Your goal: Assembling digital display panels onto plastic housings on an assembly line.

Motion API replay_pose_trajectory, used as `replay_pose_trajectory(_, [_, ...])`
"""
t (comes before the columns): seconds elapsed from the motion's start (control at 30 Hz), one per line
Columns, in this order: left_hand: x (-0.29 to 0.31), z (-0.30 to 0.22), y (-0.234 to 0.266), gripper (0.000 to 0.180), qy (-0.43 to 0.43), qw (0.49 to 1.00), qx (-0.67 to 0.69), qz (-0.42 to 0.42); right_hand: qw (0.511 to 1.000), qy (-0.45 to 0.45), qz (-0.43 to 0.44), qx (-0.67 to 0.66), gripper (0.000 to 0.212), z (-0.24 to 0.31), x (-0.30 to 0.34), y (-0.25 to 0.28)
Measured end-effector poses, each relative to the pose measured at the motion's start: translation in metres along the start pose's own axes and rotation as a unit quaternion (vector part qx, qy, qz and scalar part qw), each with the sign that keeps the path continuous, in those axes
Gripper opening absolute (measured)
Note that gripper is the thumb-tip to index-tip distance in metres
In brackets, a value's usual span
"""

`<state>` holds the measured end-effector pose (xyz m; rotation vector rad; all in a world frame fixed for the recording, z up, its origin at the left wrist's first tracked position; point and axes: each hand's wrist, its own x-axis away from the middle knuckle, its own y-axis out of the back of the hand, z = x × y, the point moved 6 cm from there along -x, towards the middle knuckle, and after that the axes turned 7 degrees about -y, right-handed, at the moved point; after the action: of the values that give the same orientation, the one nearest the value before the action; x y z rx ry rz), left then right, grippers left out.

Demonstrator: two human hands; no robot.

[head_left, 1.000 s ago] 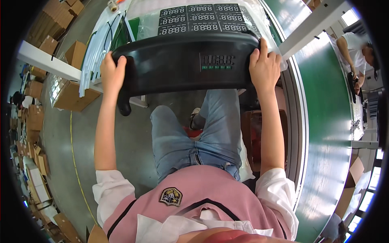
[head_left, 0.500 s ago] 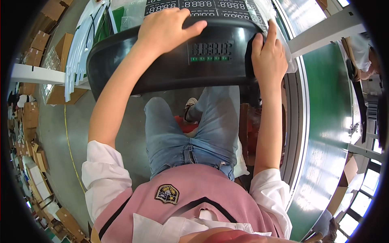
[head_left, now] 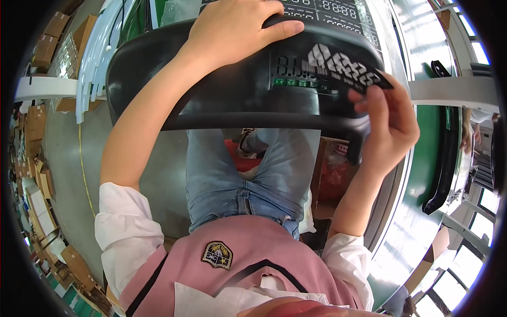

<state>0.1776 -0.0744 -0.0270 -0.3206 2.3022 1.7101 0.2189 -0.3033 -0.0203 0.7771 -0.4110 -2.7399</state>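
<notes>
A long black plastic housing (head_left: 227, 105) tilts across my lap, with a window of digit-shaped slots and a row of small green parts (head_left: 301, 83) under it. My left hand (head_left: 232, 31) grips the housing's far edge, its thumb lying over the front face and the other fingertips hidden behind. Between the thumb and fingers of my right hand (head_left: 388, 113) is a black display sticker (head_left: 343, 66) with light digit shapes, slightly blurred. It hovers in front of the right part of the housing, partly covering the window. Beyond the housing lies a sheet of similar stickers (head_left: 338, 10).
White strips (head_left: 95, 63) stand at the left near a white frame bar (head_left: 55, 89). To the right are a green work surface (head_left: 425, 158) and another long black part (head_left: 439, 174). An open cardboard box (head_left: 330, 185) sits beside my leg. Cartons (head_left: 37, 127) line the far left.
My right hand has left the housing's right end and now holds a sticker over its face. The left hand and housing have shifted slightly in view.
</notes>
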Motion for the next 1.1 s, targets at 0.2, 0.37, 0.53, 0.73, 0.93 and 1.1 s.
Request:
replay_pose_trajectory(0.2, [0.0,0.007,0.0,0.049,0.026,0.998,0.054,0.024,0.965,-0.227,0.05,-0.12,0.014,-0.036,-0.001,-0.025])
replay_pose_trajectory(0.37, [-0.002,0.009,-0.004,0.048,0.023,0.998,0.066,0.009,0.977,-0.188,0.055,-0.081,0.014,-0.031,0.0,-0.033])
replay_pose_trajectory(0.53, [0.002,0.008,-0.005,0.048,0.013,0.998,0.057,0.009,0.977,-0.205,0.051,-0.038,0.013,-0.03,-0.001,-0.033])
replay_pose_trajectory(0.73, [0.001,0.008,-0.007,0.049,-0.006,0.999,0.049,-0.009,0.98,-0.193,0.05,0.004,0.013,-0.031,0.002,-0.033])
replay_pose_trajectory(0.93, [0.002,0.005,-0.005,0.049,-0.006,0.999,0.043,-0.016,0.981,-0.188,0.046,0.002,0.013,-0.033,0.002,-0.034])
replay_pose_trajectory(1.1, [0.0,0.003,-0.003,0.048,-0.004,0.999,0.046,-0.018,0.983,-0.178,0.049,0.002,0.014,-0.032,0.001,-0.032])
